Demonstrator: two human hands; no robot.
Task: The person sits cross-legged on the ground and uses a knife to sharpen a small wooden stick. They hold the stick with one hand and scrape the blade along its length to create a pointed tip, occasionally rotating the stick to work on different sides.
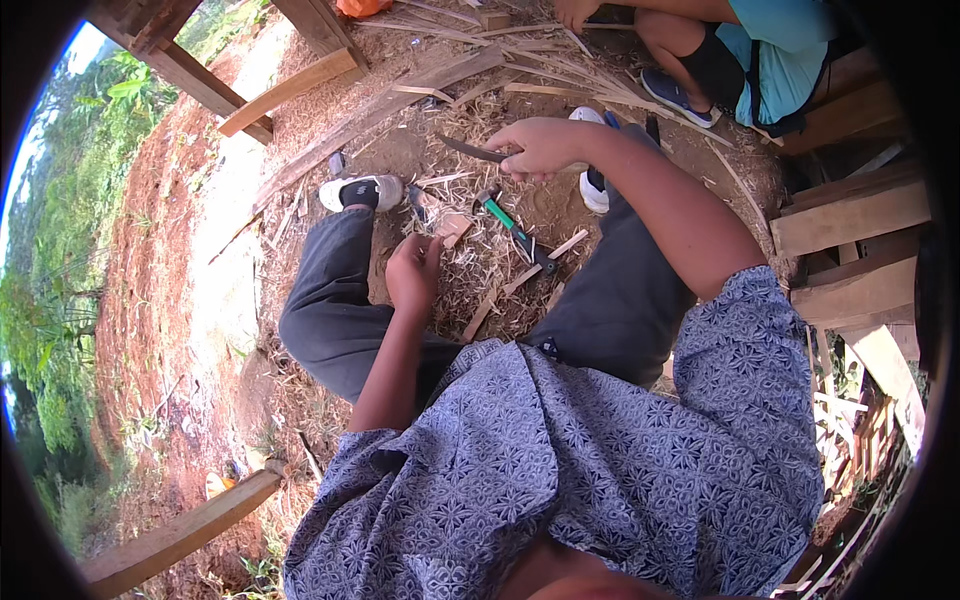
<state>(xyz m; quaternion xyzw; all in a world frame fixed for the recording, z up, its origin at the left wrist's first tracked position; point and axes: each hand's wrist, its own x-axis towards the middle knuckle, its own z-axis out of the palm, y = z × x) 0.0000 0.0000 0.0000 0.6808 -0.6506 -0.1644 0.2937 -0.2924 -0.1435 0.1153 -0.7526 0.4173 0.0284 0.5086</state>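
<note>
My right hand is closed round the handle of a knife, whose dark blade points to the left, above the shavings. Lower and to the left, my left hand has its fingers curled together; what they hold, if anything, is too small to make out. Just past its fingertips is a flat, pale reddish piece of wood, and I cannot tell whether they touch. Between my feet a hammer with a green and black handle lies on the ground among wood shavings.
Long wooden strips and a plank lie beyond my feet. At the far right another person in a turquoise shirt sits with a hand near the strips. Stacked timber stands on my right, and a wooden frame at the far left.
</note>
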